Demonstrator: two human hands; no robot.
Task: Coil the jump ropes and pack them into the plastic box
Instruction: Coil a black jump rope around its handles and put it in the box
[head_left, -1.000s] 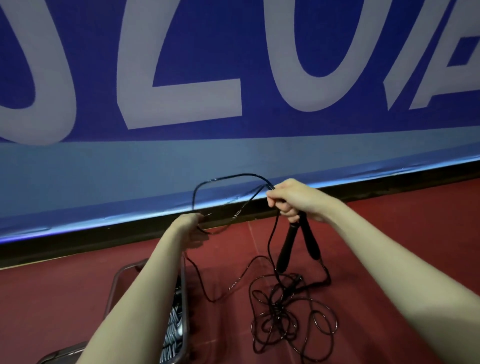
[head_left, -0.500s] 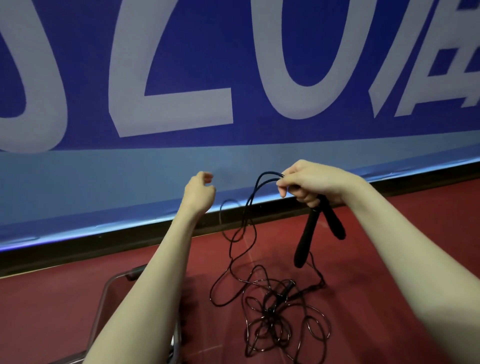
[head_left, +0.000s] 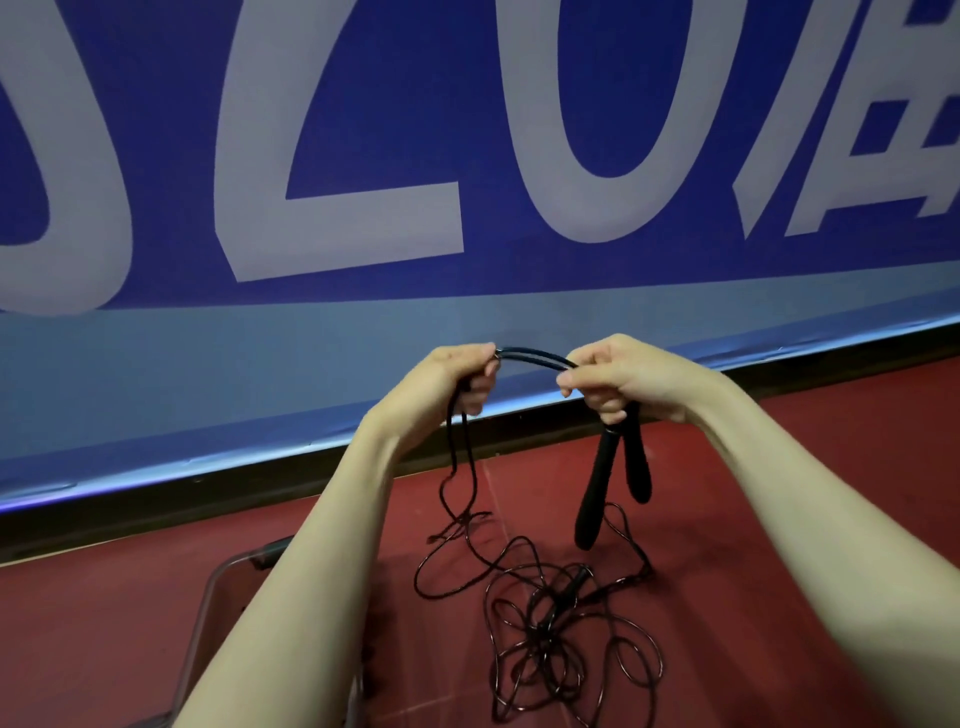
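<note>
Both hands pinch the rope (head_left: 532, 356): left hand (head_left: 457, 382) and right hand (head_left: 618, 376) fingers curled tight, handles (head_left: 597, 483) hanging straight down below the right fingers. Can't tell what's in the box (head_left: 208, 613).

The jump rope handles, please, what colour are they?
Black handles, clearest in the head view.

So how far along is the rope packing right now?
Early on. In hand: the right hand grips both black handles and the left hand pinches the doubled cord stretched between them, so a first loop is just forming. Left: most of the rope lies tangled on the red floor, and it is not yet in the plastic box at lower left.
</note>
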